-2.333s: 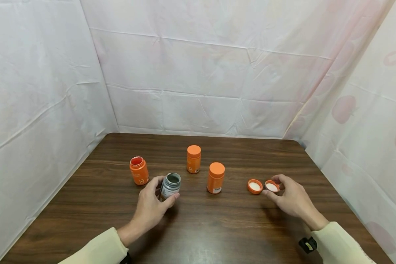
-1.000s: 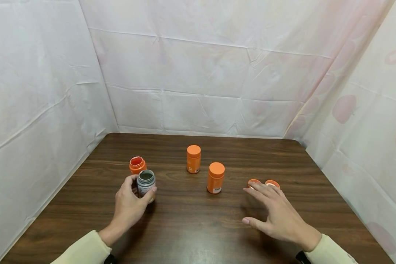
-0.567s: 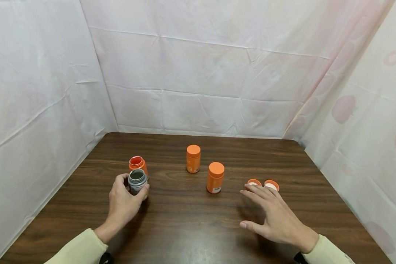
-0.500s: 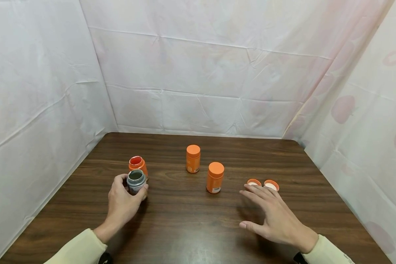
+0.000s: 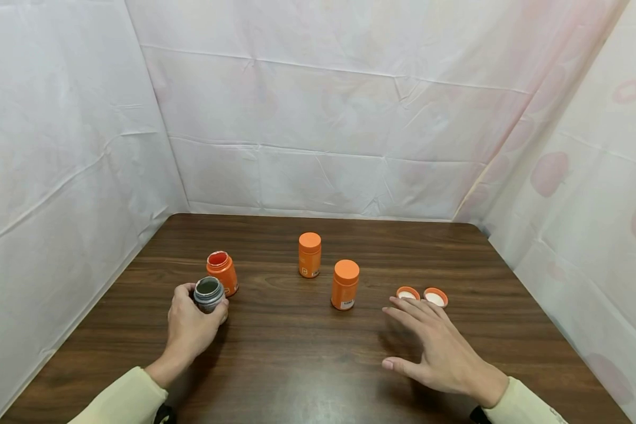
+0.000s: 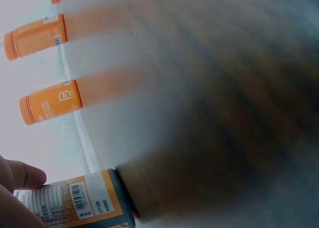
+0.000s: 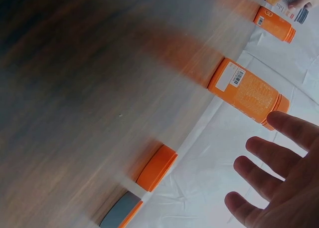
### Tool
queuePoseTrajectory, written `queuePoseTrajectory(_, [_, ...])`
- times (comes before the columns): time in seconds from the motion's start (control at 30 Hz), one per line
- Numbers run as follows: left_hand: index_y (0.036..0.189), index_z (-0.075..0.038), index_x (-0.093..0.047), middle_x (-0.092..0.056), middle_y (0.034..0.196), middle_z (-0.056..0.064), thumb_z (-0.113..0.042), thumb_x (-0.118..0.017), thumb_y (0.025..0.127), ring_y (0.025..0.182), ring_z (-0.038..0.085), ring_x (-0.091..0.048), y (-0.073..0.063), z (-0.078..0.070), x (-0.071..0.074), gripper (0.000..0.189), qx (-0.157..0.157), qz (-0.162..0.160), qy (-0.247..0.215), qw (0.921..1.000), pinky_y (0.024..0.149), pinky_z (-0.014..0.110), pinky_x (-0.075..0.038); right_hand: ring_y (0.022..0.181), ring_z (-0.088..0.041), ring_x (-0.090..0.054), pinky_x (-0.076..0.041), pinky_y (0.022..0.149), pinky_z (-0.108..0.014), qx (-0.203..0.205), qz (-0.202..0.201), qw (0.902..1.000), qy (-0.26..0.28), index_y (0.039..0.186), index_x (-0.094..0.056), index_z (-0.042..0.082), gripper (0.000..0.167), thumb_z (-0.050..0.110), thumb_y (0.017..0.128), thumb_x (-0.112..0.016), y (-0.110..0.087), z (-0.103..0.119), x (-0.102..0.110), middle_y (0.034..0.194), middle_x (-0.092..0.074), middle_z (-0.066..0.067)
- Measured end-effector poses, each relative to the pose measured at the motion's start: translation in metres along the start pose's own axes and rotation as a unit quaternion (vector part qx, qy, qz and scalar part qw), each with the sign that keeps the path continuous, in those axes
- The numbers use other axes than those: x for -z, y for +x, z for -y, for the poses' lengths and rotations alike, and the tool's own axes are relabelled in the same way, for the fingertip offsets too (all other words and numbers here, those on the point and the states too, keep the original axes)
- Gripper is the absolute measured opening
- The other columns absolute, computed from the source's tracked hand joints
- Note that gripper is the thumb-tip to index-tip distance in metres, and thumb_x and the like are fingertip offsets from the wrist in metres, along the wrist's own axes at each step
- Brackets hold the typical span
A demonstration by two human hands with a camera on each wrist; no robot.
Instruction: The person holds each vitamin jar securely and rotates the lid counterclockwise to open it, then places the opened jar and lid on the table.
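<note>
My left hand (image 5: 188,327) grips a grey bottle (image 5: 209,294) without its cap, its dark mouth facing up and slightly tilted. In the left wrist view this bottle (image 6: 79,200) shows a barcode label; whether its base touches the table I cannot tell. Just behind it stands an uncapped orange bottle (image 5: 222,274), partly hidden. My right hand (image 5: 445,353) has its fingers spread and holds nothing. Beyond its fingertips two caps lie inside up: an orange cap (image 5: 407,292), partly covered by the fingers in the head view, and a cap with an orange rim (image 5: 436,297), grey outside in the right wrist view.
Two capped orange bottles stand upright mid-table, one farther back (image 5: 310,256) and one nearer (image 5: 345,285). The dark wood table (image 5: 297,365) is bordered by a white sheet (image 5: 318,118) behind and at both sides.
My left hand has carried the grey bottle leftward to the front of the uncapped orange bottle. My right hand has left the grey cap, drawn back nearer me and spread its fingers.
</note>
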State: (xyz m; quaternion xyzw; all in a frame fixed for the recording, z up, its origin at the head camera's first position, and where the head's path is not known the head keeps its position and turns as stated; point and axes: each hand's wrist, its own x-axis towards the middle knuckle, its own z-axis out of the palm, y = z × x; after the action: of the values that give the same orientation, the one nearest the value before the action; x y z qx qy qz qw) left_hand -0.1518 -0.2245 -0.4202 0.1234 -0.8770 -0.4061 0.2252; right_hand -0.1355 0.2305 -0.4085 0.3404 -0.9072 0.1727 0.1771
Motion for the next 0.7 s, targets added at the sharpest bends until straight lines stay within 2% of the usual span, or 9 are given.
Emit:
queuePoseTrajectory(0.23, [0.135,0.011,-0.04,-0.053,0.123,0.031,-0.018,-0.079,0.083,0.115,0.047,-0.053,0.002,0.001,0.002,0.071,0.02,0.008,0.001,0.9998,0.098,0.058,-0.041,0.133,-0.026,-0.051,-0.028,0.109,-0.053,0.005,-0.012,0.9999,-0.001,0.142,-0.06,0.024,0.077,0.059,0.078,-0.083,0.0,0.001,-0.001,0.149,-0.052,0.001])
queuePoseTrajectory(0.37, [0.14,0.008,-0.037,-0.049,0.128,0.028,-0.017,-0.08,0.082,0.117,0.043,-0.051,0.002,0.0,0.001,0.076,0.012,-0.002,-0.005,0.9999,0.098,0.056,-0.04,0.135,-0.026,-0.051,-0.027,0.11,-0.054,0.001,-0.01,0.9999,-0.004,0.143,-0.059,0.024,0.077,0.061,0.079,-0.081,-0.001,0.001,-0.002,0.149,-0.052,0.002])
queuePoseTrajectory(0.53, [0.141,0.007,-0.037,-0.045,0.13,0.026,-0.011,-0.083,0.078,0.118,0.04,-0.046,0.0,-0.005,-0.002,0.081,-0.043,-0.047,-0.018,0.9978,0.098,0.052,-0.038,0.135,-0.027,-0.05,-0.027,0.111,-0.054,-0.003,-0.011,0.9999,-0.007,0.142,-0.059,0.023,0.078,0.064,0.079,-0.079,-0.002,0.0,-0.003,0.149,-0.052,0.001])
queuePoseTrajectory(0.7, [0.139,0.008,-0.041,-0.044,0.132,0.027,-0.006,-0.087,0.073,0.12,0.04,-0.043,-0.001,-0.013,-0.004,0.082,-0.117,-0.083,-0.024,0.9894,0.097,0.053,-0.036,0.134,-0.026,-0.051,-0.03,0.108,-0.056,-0.002,-0.014,0.9999,-0.007,0.142,-0.06,0.022,0.078,0.064,0.08,-0.079,-0.003,0.0,-0.003,0.149,-0.053,0.0])
